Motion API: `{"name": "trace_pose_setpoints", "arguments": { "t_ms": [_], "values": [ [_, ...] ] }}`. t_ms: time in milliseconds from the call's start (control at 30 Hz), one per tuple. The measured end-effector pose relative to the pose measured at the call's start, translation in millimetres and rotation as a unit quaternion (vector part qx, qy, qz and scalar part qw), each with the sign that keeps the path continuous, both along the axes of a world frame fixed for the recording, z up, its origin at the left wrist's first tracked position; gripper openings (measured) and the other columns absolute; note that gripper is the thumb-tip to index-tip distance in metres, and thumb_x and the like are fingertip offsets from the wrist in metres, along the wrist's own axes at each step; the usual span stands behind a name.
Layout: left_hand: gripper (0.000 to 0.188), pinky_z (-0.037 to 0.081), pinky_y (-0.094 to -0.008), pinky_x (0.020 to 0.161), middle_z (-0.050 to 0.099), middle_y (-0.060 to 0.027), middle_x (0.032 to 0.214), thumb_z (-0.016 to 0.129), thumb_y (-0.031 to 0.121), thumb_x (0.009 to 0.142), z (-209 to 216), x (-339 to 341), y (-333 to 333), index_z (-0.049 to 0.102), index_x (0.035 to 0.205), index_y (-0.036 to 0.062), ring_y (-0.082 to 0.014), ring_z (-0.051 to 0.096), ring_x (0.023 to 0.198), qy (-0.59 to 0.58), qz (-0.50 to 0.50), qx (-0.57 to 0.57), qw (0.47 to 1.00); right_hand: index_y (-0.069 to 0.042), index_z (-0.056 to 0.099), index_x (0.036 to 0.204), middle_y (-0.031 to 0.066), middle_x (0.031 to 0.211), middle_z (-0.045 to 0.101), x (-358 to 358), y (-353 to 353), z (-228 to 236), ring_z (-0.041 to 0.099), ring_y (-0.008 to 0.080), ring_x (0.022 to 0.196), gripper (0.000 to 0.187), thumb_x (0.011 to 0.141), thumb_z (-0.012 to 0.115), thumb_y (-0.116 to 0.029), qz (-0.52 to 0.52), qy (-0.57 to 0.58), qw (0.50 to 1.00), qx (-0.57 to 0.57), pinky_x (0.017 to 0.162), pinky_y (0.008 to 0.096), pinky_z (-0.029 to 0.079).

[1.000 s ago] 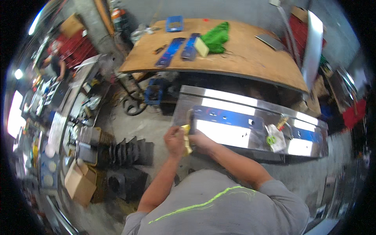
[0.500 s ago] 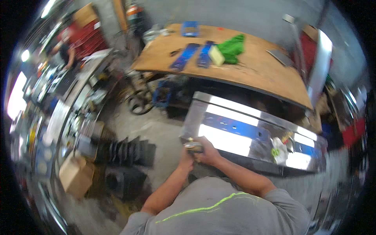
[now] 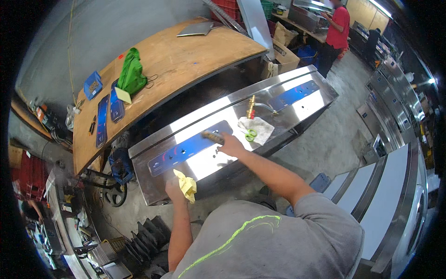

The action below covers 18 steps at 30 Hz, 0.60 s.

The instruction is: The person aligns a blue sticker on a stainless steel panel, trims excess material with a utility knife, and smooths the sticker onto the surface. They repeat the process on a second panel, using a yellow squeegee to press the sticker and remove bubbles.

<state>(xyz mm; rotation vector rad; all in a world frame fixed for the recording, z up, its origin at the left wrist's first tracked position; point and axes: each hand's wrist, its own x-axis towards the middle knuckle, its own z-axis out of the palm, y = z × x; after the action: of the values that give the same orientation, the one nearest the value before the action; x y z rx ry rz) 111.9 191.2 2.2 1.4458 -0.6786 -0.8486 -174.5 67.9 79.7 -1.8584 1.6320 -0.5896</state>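
Observation:
My right hand [image 3: 232, 145] grips a small brownish cylindrical thing [image 3: 213, 136] over a long blue panel [image 3: 190, 147] on a shiny steel unit [image 3: 148, 188]. Its exact kind is unclear. At the unit's near left edge my left hand [image 3: 175, 189] is closed on a crumpled yellow cloth [image 3: 187, 187]. To the right of my right hand lies a white cloth [image 3: 264, 130] with green-handled scissors [image 3: 251, 135] on it. Beside the cloth is a brass fitting with red parts [image 3: 251, 108]. A second blue panel [image 3: 295, 95] is at the unit's right end.
A wooden table [image 3: 176, 69] behind the unit carries a green cloth bag [image 3: 131, 74], two blue strips, a blue tray [image 3: 93, 85] and pliers [image 3: 92, 124]. A person in red [image 3: 338, 29] stands at the far right. White-and-steel panels [image 3: 371, 195] are close on my right.
The view has swung right. My hands, together around the brownish thing before, are now apart: the right carries it over the blue panel, while the left holds the yellow cloth.

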Motion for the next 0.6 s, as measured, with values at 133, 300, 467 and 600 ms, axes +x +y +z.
{"name": "trace_pose_setpoints", "arguments": {
  "t_ms": [133, 300, 467, 600],
  "values": [
    [0.016, 0.053, -0.0318, 0.061, 0.062, -0.0073, 0.078, 0.064, 0.015, 0.096, 5.1, -69.9, -17.2, 0.058, 0.088, 0.0029, -0.0155, 0.061, 0.064, 0.022, -0.016, 0.025, 0.999, -0.002, 0.048, 0.137, 0.0249, 0.115, 0.065, -91.3, -51.2, -58.3, 0.066, 0.0406, 0.103, 0.063, 0.079, 0.070, -0.013, -0.001, 0.089, 0.994, 0.071, 0.088, 0.0479, 0.054],
    [0.021, 0.046, -0.0285, 0.057, 0.059, -0.0028, 0.073, 0.064, 0.017, 0.096, 32.7, -196.2, -38.2, 0.059, 0.082, 0.0032, -0.0106, 0.054, 0.062, -0.018, -0.044, 0.021, 0.999, -0.001, 0.052, 0.139, 0.0235, 0.132, 0.057, -148.6, -48.7, -37.2, 0.065, 0.0418, 0.105, 0.058, 0.083, 0.066, -0.011, 0.037, -0.002, 0.980, -0.196, 0.088, 0.0482, 0.055],
    [0.021, 0.048, -0.0313, 0.062, 0.065, -0.0073, 0.079, 0.062, 0.017, 0.096, 72.7, -314.8, -77.3, 0.062, 0.087, -0.0026, -0.0129, 0.058, 0.070, -0.115, -0.128, 0.075, 0.982, -0.003, 0.070, 0.114, 0.0092, 0.109, 0.070, -315.9, -29.4, 128.7, 0.066, 0.0196, 0.099, 0.033, 0.082, 0.074, -0.011, 0.137, -0.350, 0.926, 0.027, 0.089, 0.0322, 0.053],
    [0.024, 0.048, -0.0334, 0.065, 0.065, -0.0088, 0.076, 0.066, 0.019, 0.092, 84.8, -390.7, -125.0, 0.063, 0.084, -0.0030, -0.0138, 0.058, 0.071, -0.263, -0.265, 0.113, 0.921, -0.004, 0.069, 0.113, 0.0081, 0.112, 0.069, -458.9, 30.0, 298.5, 0.067, 0.0237, 0.105, 0.023, 0.091, 0.069, -0.010, 0.361, -0.105, 0.858, -0.350, 0.089, 0.0354, 0.055]
  ]
}}
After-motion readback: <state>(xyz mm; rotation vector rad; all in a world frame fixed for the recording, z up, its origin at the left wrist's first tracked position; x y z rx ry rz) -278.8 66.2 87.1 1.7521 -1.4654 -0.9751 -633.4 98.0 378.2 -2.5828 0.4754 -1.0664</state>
